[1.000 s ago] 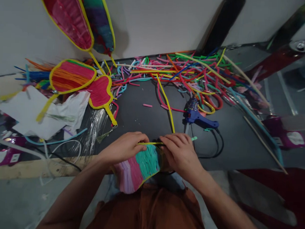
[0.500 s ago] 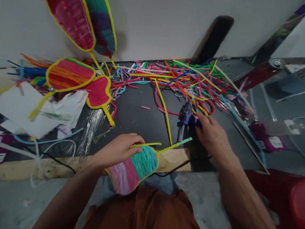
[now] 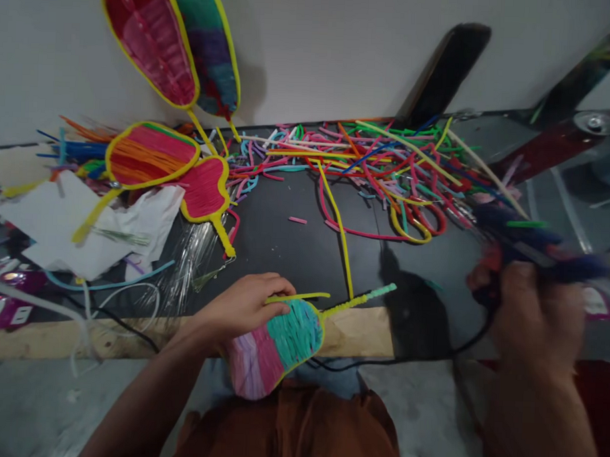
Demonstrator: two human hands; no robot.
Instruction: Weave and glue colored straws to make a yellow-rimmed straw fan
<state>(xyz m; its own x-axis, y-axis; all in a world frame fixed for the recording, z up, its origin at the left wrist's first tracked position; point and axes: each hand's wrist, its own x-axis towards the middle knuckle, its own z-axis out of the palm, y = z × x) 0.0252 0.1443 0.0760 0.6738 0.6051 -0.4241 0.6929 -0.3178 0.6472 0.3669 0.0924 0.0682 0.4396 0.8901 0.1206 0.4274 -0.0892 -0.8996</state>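
My left hand (image 3: 245,305) is closed on a small hand fan (image 3: 297,331) in teal, pink and lilac with a yellow pipe-cleaner rim, held at the table's front edge. Its wrapped yellow and mint handle (image 3: 358,300) points right. A loose yellow pipe-cleaner end (image 3: 307,296) sticks out beside my left fingers. At the right, my right hand (image 3: 539,323) grips a dark blue glue gun (image 3: 527,239), raised above the table and smeared by motion. A black cord (image 3: 405,360) runs from it along the front edge.
Several pipe cleaners (image 3: 332,149) lie heaped along the wall. Finished fans (image 3: 155,155) lie at left, and others (image 3: 156,43) lean on the wall. Scissors (image 3: 410,225), a black upright object (image 3: 448,73), a red can (image 3: 558,144) and white paper (image 3: 75,220) are about.
My right hand has picked the glue gun up off the table and swung it to the right. My left hand keeps its hold on the fan. The view has shifted slightly.
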